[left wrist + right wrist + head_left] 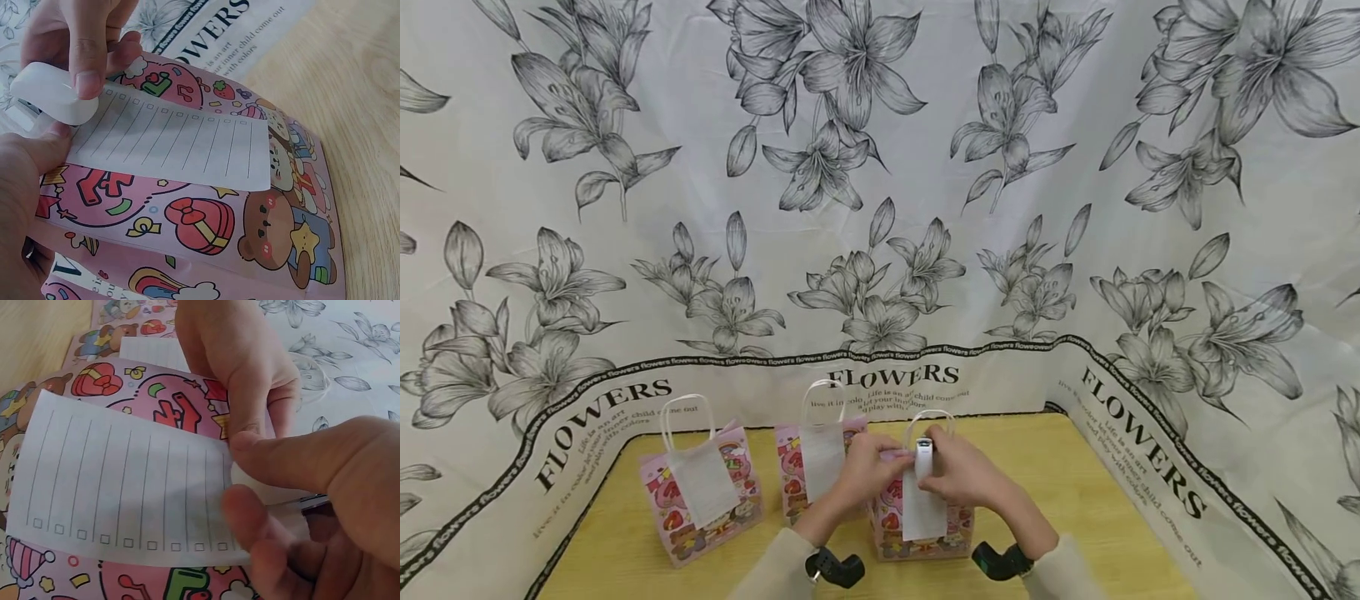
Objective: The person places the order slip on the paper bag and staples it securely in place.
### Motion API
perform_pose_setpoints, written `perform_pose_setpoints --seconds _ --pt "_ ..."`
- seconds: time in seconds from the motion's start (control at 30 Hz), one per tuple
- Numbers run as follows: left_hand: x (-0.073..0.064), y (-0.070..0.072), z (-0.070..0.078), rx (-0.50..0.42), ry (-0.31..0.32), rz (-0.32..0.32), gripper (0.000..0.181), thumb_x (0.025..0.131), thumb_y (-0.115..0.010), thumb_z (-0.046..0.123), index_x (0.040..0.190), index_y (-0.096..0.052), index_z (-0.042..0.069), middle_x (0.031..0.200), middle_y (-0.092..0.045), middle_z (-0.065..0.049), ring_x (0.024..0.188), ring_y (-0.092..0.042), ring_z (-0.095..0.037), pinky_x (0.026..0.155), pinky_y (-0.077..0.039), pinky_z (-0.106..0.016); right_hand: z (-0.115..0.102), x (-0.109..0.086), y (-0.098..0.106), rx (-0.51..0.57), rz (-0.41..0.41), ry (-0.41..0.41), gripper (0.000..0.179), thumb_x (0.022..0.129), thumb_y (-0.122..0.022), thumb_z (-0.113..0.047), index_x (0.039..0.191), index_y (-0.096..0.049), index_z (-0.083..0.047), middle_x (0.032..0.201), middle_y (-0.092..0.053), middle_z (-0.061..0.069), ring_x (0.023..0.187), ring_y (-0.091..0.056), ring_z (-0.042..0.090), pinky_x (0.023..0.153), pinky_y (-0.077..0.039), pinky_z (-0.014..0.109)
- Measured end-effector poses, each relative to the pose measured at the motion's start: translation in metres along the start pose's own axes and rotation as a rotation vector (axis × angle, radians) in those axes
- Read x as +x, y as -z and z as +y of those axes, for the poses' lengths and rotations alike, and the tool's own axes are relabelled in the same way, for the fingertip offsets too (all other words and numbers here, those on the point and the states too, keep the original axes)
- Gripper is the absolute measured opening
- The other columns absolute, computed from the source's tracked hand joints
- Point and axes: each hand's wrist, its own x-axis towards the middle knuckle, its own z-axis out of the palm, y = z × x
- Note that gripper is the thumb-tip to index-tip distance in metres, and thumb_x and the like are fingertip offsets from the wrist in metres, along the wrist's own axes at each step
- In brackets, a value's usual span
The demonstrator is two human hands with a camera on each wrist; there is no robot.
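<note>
A pink cartoon-print paper gift bag (891, 533) with white handles stands on the table in front of me. Against its face lies a white checklist slip (181, 140), printed with lines and small boxes. My left hand (867, 467) pinches the bag's top edge, its thumb at the slip's upper end. In my right hand (962, 471) is a small white stapler (924, 460), gripped between thumb and fingers. The stapler sits over the upper end of the slip, at the bag's rim. Fingers hide much of the stapler in the right wrist view.
Two similar pink bags stand to the left: one far left (673, 517), another in the middle (792, 467), each with a white slip on its front. A flower-printed cloth (865, 167) surrounds the back and sides of the yellow wood-grain table (1045, 492).
</note>
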Motion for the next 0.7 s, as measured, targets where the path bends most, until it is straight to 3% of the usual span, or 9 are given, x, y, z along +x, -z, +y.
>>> perform_pose_setpoints --seconds 0.2,0.5,0.7 --pt "0.0 -0.005 0.004 -0.026 0.055 -0.018 0.013 0.085 -0.077 0.021 0.089 -0.079 0.009 0.087 -0.073 0.004 0.072 -0.065 -0.002 0.06 -0.052 -0.02 0.009 -0.002 0.0 -0.011 0.011 0.043 0.047 0.081 -0.08 -0.014 0.119 -0.053 -0.004 0.099 -0.061 0.002 0.087 -0.059 0.017 0.067 -0.05 0.033" --pt "-0.012 -0.013 0.01 -0.016 0.064 -0.008 0.018 0.087 -0.075 0.026 0.093 -0.078 0.009 0.091 -0.072 0.004 0.079 -0.065 -0.004 0.067 -0.053 -0.022 0.018 -0.014 -0.001 -0.039 0.015 0.123 0.045 0.081 -0.08 -0.014 0.116 -0.051 -0.008 0.095 -0.06 -0.001 0.084 -0.059 0.014 0.066 -0.05 0.03" --pt "-0.019 -0.012 0.012 -0.096 0.101 -0.068 0.02 0.096 -0.063 0.03 0.096 -0.076 0.014 0.076 -0.065 0.009 0.059 -0.055 -0.004 0.053 -0.048 -0.023 0.022 -0.016 -0.004 0.0 0.025 0.15 0.052 0.081 -0.08 -0.01 0.119 -0.046 -0.004 0.099 -0.061 0.005 0.089 -0.062 0.02 0.067 -0.052 0.031"
